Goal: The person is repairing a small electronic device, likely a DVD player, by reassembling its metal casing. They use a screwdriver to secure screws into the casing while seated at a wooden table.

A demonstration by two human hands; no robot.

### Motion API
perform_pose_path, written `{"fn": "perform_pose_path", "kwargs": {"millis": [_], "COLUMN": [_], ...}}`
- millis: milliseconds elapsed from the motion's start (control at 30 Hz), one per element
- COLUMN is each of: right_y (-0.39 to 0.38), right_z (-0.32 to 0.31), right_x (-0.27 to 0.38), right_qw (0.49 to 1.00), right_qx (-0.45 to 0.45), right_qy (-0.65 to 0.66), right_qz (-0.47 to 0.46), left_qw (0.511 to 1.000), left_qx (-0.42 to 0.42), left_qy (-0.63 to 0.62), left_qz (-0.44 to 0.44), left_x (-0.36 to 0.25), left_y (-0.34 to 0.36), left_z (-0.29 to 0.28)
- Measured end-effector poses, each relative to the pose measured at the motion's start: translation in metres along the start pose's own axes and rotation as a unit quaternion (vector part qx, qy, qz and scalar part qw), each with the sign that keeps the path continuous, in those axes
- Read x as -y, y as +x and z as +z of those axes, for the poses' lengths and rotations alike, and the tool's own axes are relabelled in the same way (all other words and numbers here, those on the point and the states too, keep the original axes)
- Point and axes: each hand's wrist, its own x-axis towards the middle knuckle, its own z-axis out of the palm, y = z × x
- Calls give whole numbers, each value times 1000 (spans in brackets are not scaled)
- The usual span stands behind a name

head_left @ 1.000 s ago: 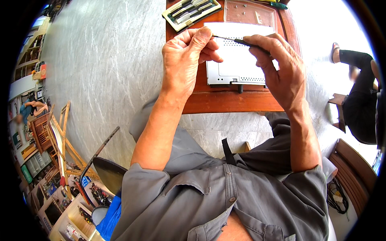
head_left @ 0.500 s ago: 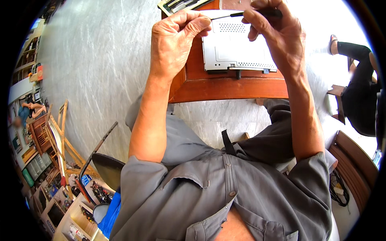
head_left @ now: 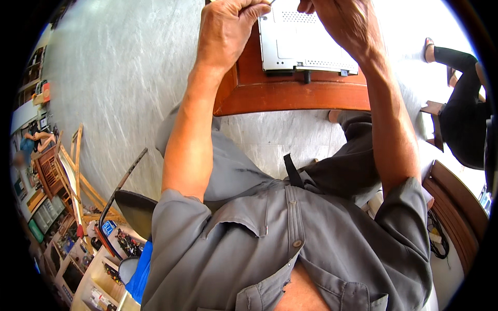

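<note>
A flat silver metal case [head_left: 306,44] with rows of vent holes lies on a reddish-brown wooden table [head_left: 290,98]. My left hand [head_left: 223,33] is over the case's far left corner, thumb and forefinger pinched at the tip of a thin-shafted screwdriver [head_left: 272,2]. Whether a small part also sits in that pinch is hidden. Above the case's right side is my right hand [head_left: 347,26], most of its fingers cut off by the upper edge. The screwdriver's black handle, in that hand half a second ago, is out of view now.
On the right, a person in dark clothes [head_left: 461,119] sits near a brown wooden bench [head_left: 451,202] with a coiled black cable [head_left: 438,236]. To the left are wooden frames [head_left: 78,176], a dark chair back [head_left: 136,212] and a box of small parts [head_left: 127,243].
The table and case appear higher in the picture. Both hands have shifted up with them, taking the screwdriver handle and the right fingers past the upper edge. The left pinch stays closed.
</note>
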Motion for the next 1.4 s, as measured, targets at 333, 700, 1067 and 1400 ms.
{"fn": "perform_pose_path", "kwargs": {"millis": [333,700,1067,1400], "right_y": [12,13,18,18], "right_z": [13,15,29,33], "right_x": [-24,-16,-26,-30], "right_qw": [985,985,967,948], "right_qx": [7,43,9,1], "right_qy": [-118,-134,-182,-230], "right_qz": [-124,-96,-180,-218], "left_qw": [997,985,992,993], "left_qx": [1,-108,-97,-89], "left_qy": [71,95,19,26], "left_qz": [31,94,-79,-77], "left_x": [9,27,35,43], "left_y": [-5,-15,-24,-25], "left_z": [6,26,29,28]}}
